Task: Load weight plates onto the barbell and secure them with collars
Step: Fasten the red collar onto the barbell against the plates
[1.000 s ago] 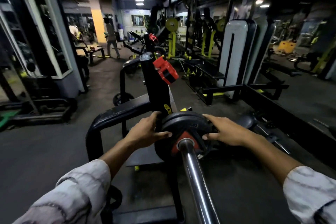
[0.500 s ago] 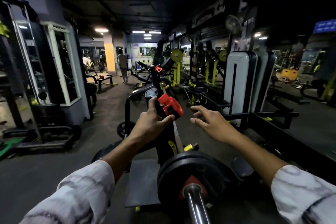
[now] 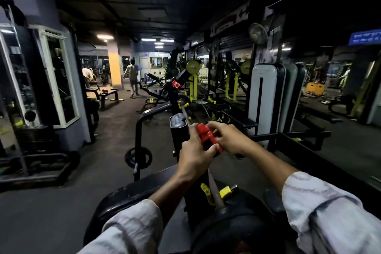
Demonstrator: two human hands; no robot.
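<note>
While both hands (image 3: 212,146) grip it, red collar (image 3: 207,137) slants down-right, above plate (image 3: 233,231).

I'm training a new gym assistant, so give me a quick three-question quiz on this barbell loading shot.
1. True or false: both hands are on the red collar.
2. Where is the black plate? A) on the bar near the camera, B) leaning on the yellow pillar, C) in the right hand.
3. Fill in: the second red collar sits farther off, atop the far ______ upright.

Key:
1. True; the left hand and the right hand both grip it.
2. A; it is at the bottom of the view, with no collar on it yet.
3. Rack.
</note>
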